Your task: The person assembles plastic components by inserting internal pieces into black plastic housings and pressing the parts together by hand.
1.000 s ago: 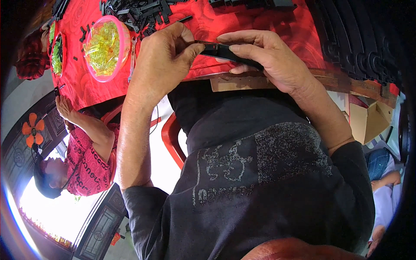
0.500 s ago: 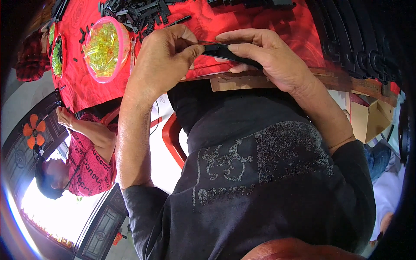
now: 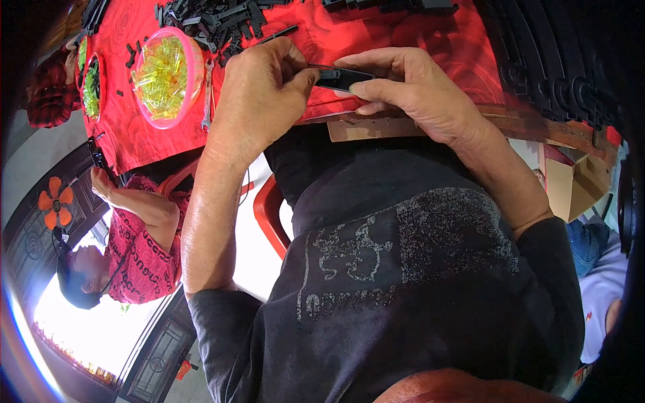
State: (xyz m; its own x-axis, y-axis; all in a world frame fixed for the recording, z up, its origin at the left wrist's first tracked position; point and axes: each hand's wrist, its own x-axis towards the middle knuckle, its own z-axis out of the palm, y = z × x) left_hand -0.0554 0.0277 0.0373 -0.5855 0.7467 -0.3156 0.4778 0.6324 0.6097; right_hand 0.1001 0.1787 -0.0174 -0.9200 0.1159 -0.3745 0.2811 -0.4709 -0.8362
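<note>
Over the table's near edge, my two hands hold a black elongated plastic piece (image 3: 338, 80) between them. My left hand (image 3: 265, 91) pinches its left end between thumb and fingers. Its right end sits in my right hand (image 3: 420, 91), the thumb lying along the near side and the fingers curled on the far side. A recessed middle with a raised strip shows on the piece. A thin dark edge runs along its far side; whether it is a separate part I cannot tell. My left fingertips are partly hidden.
A pink-rimmed bowl (image 3: 193, 101) of yellowish clear plastic pieces stands left, beside a metal wrench (image 3: 207, 97). Loose black parts (image 3: 225, 23) lie heaped beyond my left hand. Long curved black pieces (image 3: 547, 64) cover the right side. A co-worker (image 3: 144, 238) sits left.
The black piece has been tilted so its recessed face shows more. My right thumb has shifted slightly left and down along it. My left hand keeps its pinch.
</note>
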